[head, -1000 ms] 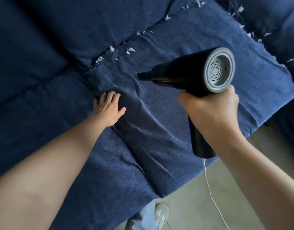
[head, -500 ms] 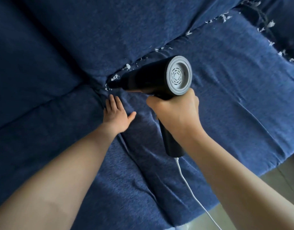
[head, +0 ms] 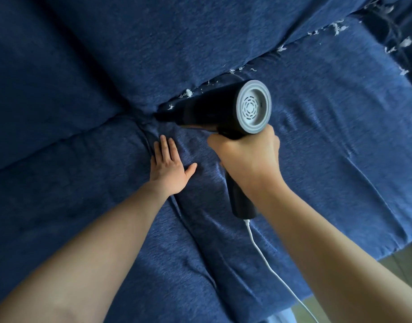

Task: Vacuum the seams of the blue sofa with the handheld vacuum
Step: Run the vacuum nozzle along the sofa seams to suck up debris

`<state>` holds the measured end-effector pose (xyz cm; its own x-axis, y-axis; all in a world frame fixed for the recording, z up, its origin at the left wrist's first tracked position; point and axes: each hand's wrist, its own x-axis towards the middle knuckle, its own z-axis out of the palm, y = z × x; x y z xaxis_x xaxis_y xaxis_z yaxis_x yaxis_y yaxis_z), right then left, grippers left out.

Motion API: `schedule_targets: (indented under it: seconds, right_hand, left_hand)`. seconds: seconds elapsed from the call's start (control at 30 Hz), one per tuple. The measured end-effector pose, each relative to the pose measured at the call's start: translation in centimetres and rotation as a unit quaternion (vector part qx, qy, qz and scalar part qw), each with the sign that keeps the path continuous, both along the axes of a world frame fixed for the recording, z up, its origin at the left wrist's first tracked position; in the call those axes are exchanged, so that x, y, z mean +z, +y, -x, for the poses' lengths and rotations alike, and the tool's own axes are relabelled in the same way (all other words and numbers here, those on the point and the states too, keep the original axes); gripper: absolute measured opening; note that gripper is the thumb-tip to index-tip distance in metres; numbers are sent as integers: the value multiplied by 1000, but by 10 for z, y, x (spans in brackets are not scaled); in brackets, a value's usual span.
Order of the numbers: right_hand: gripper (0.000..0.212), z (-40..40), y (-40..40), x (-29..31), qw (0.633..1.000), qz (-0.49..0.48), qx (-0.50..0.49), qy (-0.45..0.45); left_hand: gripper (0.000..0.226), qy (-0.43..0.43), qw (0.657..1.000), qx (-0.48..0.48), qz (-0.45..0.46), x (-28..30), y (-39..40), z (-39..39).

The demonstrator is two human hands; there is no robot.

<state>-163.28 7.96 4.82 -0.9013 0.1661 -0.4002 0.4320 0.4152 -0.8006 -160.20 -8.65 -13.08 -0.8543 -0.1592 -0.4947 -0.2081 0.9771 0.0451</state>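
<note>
Handheld vacuum, black cylindrical plastic with grey rear vent [head: 226,110]: centre frame, right hand [head: 247,157] clamped on its grip, long axis pointing left, nozzle at the blue fabric sofa's seam junction [head: 151,113]. Left hand [head: 169,167]: flat, fingers straight, pressing the seat cushion just below the nozzle. White lint scraps [head: 188,92]: strung along the seam toward the upper right.

One view: head-worn, wide-angle, looking steeply down over both forearms onto the sofa [head: 316,159], close above its seat; back cushions at frame top, floor [head: 400,262] past the seat's front edge.
</note>
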Motion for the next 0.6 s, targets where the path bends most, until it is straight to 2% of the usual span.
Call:
schedule_targets:
  seconds: [0.4,0.6]
  right_hand:
    - [32,6,24,10,998,-54,29,20]
    - [23,8,30,13,999,-40,6,12]
  left_hand:
    - [100,-33,999,13,-2,3,2,2]
    - [100,-44,999,12,-1,4,2,3]
